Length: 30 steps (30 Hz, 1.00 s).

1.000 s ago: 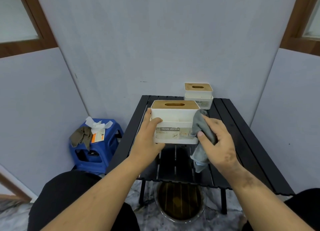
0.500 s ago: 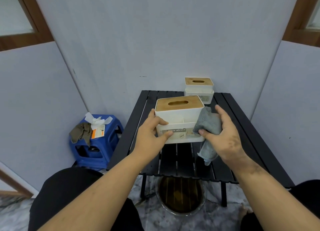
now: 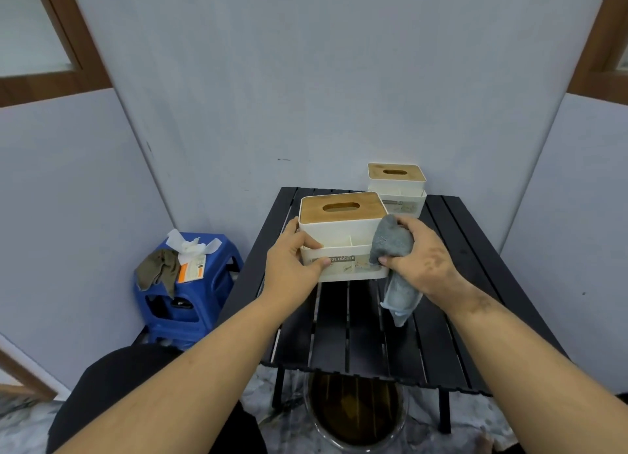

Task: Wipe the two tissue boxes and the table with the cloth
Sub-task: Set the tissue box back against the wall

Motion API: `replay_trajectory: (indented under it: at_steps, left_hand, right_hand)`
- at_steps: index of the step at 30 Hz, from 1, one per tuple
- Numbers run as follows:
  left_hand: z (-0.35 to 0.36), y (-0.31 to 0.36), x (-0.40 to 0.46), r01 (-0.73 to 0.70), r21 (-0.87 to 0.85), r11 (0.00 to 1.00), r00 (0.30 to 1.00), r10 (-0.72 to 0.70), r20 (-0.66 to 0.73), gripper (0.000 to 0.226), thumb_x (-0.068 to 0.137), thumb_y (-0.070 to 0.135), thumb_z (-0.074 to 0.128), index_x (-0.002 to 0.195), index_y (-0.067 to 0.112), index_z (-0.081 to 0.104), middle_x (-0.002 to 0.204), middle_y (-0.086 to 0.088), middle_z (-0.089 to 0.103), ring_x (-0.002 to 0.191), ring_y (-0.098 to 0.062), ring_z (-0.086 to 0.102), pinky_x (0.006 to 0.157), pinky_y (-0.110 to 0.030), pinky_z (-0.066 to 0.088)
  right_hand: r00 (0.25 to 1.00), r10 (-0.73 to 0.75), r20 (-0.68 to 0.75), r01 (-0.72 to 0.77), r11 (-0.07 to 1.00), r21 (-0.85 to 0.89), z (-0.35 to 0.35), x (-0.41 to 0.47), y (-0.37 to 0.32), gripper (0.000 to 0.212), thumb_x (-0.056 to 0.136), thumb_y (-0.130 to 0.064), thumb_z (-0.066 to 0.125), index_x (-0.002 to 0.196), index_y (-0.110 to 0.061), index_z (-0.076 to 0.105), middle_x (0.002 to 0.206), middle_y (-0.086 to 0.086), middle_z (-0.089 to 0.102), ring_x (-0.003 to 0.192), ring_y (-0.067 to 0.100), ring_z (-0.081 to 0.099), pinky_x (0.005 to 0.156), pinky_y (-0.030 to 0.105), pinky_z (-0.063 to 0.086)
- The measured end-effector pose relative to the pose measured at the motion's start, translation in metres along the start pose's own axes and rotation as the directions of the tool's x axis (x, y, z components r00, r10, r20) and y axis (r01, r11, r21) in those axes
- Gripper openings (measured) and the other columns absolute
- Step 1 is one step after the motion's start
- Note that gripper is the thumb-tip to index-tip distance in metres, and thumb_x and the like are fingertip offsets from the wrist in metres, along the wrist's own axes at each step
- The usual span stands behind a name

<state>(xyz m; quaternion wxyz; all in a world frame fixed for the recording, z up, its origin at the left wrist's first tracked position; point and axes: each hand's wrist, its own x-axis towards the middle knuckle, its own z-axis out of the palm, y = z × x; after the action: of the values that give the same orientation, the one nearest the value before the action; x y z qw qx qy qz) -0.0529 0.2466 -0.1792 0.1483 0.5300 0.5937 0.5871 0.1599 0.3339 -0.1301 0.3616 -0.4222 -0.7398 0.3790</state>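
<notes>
Room: pale blue-grey walls meet in a corner behind a black slatted table, with wood-framed windows at both upper edges.
Near tissue box: white body, wooden lid with an oval slot; it stands at the middle of the table, within easy reach of both hands.
Left hand: fingers curl round the box's left end and the thumb lies along its front face, probably to brace it against the wiping push.
Right hand: fingers close round the grey cloth, bunching it against the box's right front corner; the loose tail hangs down to the slats.
Far tissue box: same make, parked at the back right of the table by the wall, well apart from both hands, presumably waiting its turn.
Label: a strip on the near box's front shows "HOLDER", its first word partly hidden by the thumb; smaller print beside it is too blurred to read.
Blue stool: left of the table, holding a brown rag, white tissue and an orange-and-white pack whose text is illegible.
Basin: it sits under the table's near edge, with dark liquid inside.
</notes>
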Motion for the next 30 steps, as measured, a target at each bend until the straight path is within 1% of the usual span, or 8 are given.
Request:
replay_trajectory:
  at_steps: [2,5,9,12,17,21,25,30]
  left_hand:
    - [-0.002,-0.013,0.019,0.040,-0.014,0.999,0.999,-0.040,-0.002,0.038,0.077,0.001,0.085,0.083,0.029,0.060,0.144,0.021,0.053,0.133,-0.018,0.055,0.093,-0.037,0.061]
    - [-0.003,-0.029,0.048,0.102,-0.059,0.993,0.994,-0.104,-0.025,0.044,0.078,0.001,0.085,0.097,0.030,0.058,0.137,0.018,0.058,0.128,-0.018,0.061,0.091,-0.035,0.062]
    - [-0.004,-0.051,0.089,0.141,-0.129,0.982,0.989,-0.147,-0.036,0.076,0.076,-0.005,0.085,0.127,0.033,0.045,0.139,0.009,0.056,0.131,-0.012,0.058,0.106,-0.032,0.053]
    - [-0.005,-0.075,0.122,0.182,-0.138,0.974,0.982,-0.186,-0.017,0.085,0.075,-0.005,0.085,0.141,0.026,0.042,0.143,0.009,0.054,0.135,-0.012,0.054,0.111,-0.034,0.049]
    - [-0.004,-0.109,0.175,0.197,-0.154,0.968,0.980,-0.200,-0.004,0.081,0.074,-0.010,0.085,0.134,0.029,0.046,0.133,0.016,0.057,0.129,-0.008,0.057,0.104,-0.023,0.051]
    - [0.004,-0.134,0.209,0.195,-0.170,0.966,0.981,-0.194,0.022,0.079,0.072,-0.016,0.084,0.130,0.025,0.049,0.131,0.015,0.060,0.123,-0.001,0.060,0.105,-0.023,0.051]
    - [0.014,-0.160,0.229,0.212,-0.183,0.960,0.977,-0.208,0.041,0.079,0.072,-0.017,0.083,0.131,0.025,0.050,0.136,0.015,0.060,0.127,0.000,0.059,0.109,-0.031,0.051]
    - [0.020,-0.179,0.242,0.217,-0.185,0.959,0.976,-0.217,0.020,0.081,0.074,-0.015,0.082,0.135,0.026,0.049,0.141,0.012,0.059,0.131,-0.004,0.057,0.111,-0.036,0.050]
  right_hand:
    - [1.000,-0.003,0.016,0.003,1.000,-0.008,0.009,0.022,0.002,0.065,0.072,-0.001,0.083,0.127,-0.019,0.054,0.108,-0.009,0.056,0.102,0.009,0.052,0.067,0.002,0.038]
    - [1.000,-0.022,0.015,0.022,1.000,0.012,0.025,0.057,0.008,0.064,0.071,0.001,0.083,0.124,-0.017,0.054,0.113,-0.002,0.058,0.102,0.011,0.054,0.066,0.001,0.041]
    - [1.000,-0.023,-0.011,0.024,0.997,0.076,0.049,0.100,0.022,0.063,0.069,0.006,0.081,0.121,-0.016,0.054,0.112,0.001,0.056,0.100,0.012,0.055,0.069,-0.001,0.042]
    - [1.000,-0.021,-0.021,0.023,0.995,0.095,0.065,0.133,0.031,0.063,0.069,0.008,0.081,0.123,-0.012,0.053,0.111,0.002,0.056,0.091,0.005,0.052,0.068,-0.003,0.040]
    - [1.000,-0.009,-0.024,0.013,0.988,0.152,0.085,0.187,0.050,0.064,0.069,0.009,0.081,0.120,-0.016,0.051,0.115,0.005,0.055,0.099,0.014,0.054,0.067,0.001,0.044]
    - [0.999,0.007,-0.045,0.000,0.987,0.164,0.095,0.219,0.067,0.066,0.068,0.008,0.081,0.122,-0.016,0.052,0.115,0.005,0.056,0.101,0.017,0.056,0.066,0.004,0.045]
    - [0.999,0.002,-0.051,0.006,0.986,0.165,0.102,0.237,0.081,0.065,0.068,0.014,0.078,0.121,-0.013,0.051,0.115,0.008,0.053,0.087,0.007,0.055,0.060,0.005,0.046]
    - [0.993,-0.060,-0.103,0.072,0.991,0.114,0.114,0.255,0.094,0.068,0.066,0.013,0.079,0.124,-0.009,0.052,0.106,0.000,0.055,0.093,0.015,0.057,0.071,0.010,0.049]
